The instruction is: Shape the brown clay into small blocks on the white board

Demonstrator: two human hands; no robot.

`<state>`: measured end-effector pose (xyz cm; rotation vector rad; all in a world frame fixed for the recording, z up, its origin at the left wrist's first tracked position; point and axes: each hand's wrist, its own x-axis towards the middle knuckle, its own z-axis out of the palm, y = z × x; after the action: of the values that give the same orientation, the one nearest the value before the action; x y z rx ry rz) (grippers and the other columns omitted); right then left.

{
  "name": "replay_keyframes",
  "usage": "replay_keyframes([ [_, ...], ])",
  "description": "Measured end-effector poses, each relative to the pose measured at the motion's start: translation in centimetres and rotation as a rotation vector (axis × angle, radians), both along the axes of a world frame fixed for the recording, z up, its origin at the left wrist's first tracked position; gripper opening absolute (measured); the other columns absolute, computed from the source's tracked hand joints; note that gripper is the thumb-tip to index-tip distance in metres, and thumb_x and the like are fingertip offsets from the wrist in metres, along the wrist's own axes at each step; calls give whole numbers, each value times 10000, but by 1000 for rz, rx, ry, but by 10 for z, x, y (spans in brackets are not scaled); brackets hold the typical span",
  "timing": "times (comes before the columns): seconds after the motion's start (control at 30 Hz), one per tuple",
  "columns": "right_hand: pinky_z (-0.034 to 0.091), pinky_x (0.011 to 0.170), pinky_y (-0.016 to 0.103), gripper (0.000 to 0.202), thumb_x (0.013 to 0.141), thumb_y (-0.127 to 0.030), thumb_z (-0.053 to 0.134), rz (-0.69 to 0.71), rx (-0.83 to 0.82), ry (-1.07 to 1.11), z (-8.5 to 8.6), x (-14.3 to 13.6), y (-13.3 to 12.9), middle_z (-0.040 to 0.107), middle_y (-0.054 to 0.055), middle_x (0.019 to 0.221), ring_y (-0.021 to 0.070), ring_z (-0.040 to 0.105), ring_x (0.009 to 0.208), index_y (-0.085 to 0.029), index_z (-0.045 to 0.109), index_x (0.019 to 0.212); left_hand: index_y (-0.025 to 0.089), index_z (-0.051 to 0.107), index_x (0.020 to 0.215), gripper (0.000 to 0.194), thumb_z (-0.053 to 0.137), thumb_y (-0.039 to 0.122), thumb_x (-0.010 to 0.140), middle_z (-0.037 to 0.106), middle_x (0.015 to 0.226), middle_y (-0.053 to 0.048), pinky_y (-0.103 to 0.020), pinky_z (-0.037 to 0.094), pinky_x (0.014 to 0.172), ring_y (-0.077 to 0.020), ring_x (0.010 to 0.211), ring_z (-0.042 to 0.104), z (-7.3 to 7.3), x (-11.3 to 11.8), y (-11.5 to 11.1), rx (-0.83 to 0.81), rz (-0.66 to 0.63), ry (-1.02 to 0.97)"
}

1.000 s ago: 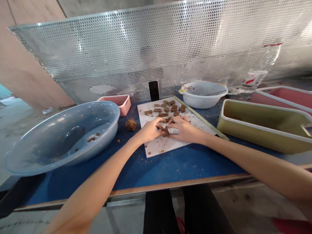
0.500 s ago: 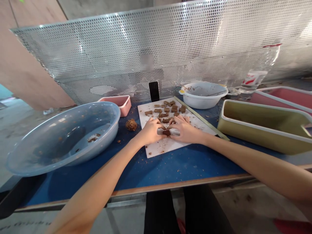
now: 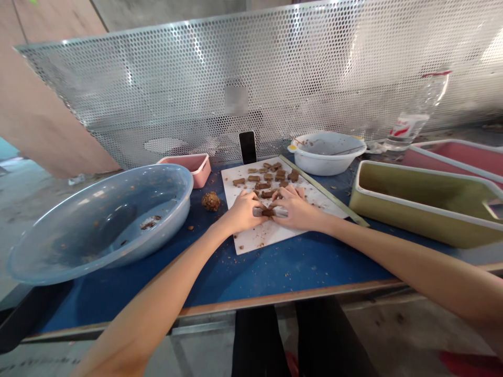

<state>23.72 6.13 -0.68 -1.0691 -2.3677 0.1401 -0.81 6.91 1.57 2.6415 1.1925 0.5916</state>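
On the white board (image 3: 251, 242), my left hand (image 3: 244, 210) and my right hand (image 3: 297, 210) come together with curled fingers. Between them they grip a short silvery-grey piece (image 3: 280, 212), one hand at each end; its exact kind is unclear. Brown dough (image 3: 268, 213) shows at its middle, and my thumbs are close to it. Just beyond my fingers lie several small bone-shaped dough pieces (image 3: 262, 185) and loose crumbs. A lumpy brown dough ball (image 3: 211, 201) sits on the blue table left of the board.
A large blue basin (image 3: 118, 256) stands at the left, with a small pink tub (image 3: 202, 173) behind it. Behind the board are a propped phone (image 3: 248, 147) and a white basin (image 3: 326, 166). An olive bin (image 3: 416, 217) and a bottle (image 3: 411, 123) are at right.
My hands stay in nearly the same place around the silvery-grey piece. The dough at its middle looks slightly flatter between my thumbs. The view has shifted very slightly.
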Motion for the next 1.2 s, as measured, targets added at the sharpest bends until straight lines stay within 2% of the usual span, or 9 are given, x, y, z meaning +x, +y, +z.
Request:
replay_keyframes([
  [0.17, 357, 1087, 577, 186, 976, -427, 758, -17, -17, -14, 2, -1, 0, 694, 114, 1342, 377, 530, 1284, -282, 861, 1031, 240, 897, 979, 153, 912, 369, 898, 668, 1017, -90, -480, 528, 1017, -317, 1060, 589, 0, 0, 0, -3, 3, 2],
  [0.43, 377, 1085, 563, 135, 967, -419, 807, -24, -28, -12, 1, 1, 5, 692, 106, 1257, 352, 552, 1231, -311, 878, 1009, 262, 914, 1017, 158, 889, 389, 926, 623, 1008, -91, -490, 534, 997, -323, 1050, 584, -2, -1, 1, 5, 13, 26],
  [0.63, 387, 1104, 601, 214, 990, -480, 779, -25, -34, -28, 4, 7, 1, 688, 116, 1302, 376, 548, 1274, -308, 868, 1082, 248, 908, 999, 168, 914, 391, 911, 612, 1048, -101, -524, 548, 1041, -325, 1073, 605, 3, -2, -4, -9, 22, 11],
  [0.77, 394, 1108, 605, 267, 966, -473, 790, -10, 9, -46, 6, 8, -1, 679, 129, 1345, 391, 542, 1291, -282, 847, 1144, 246, 901, 1045, 226, 954, 382, 872, 606, 1123, -106, -501, 573, 1029, -304, 1070, 642, 2, -2, -3, -71, -9, -53],
  [0.93, 392, 1126, 600, 216, 1010, -452, 757, -2, -11, -6, 2, 5, 1, 666, 126, 1355, 380, 532, 1295, -290, 876, 1089, 236, 906, 993, 130, 911, 341, 916, 619, 1085, -103, -483, 575, 1026, -304, 1071, 648, -4, 1, 0, -57, -20, -70],
  [1.2, 377, 1132, 647, 169, 990, -461, 800, -47, -2, 0, 1, 2, 0, 637, 111, 1371, 394, 515, 1324, -322, 894, 1007, 242, 922, 957, 98, 912, 326, 908, 647, 1035, -107, -538, 540, 1067, -328, 1055, 624, -2, 5, 0, -14, 31, -8],
])
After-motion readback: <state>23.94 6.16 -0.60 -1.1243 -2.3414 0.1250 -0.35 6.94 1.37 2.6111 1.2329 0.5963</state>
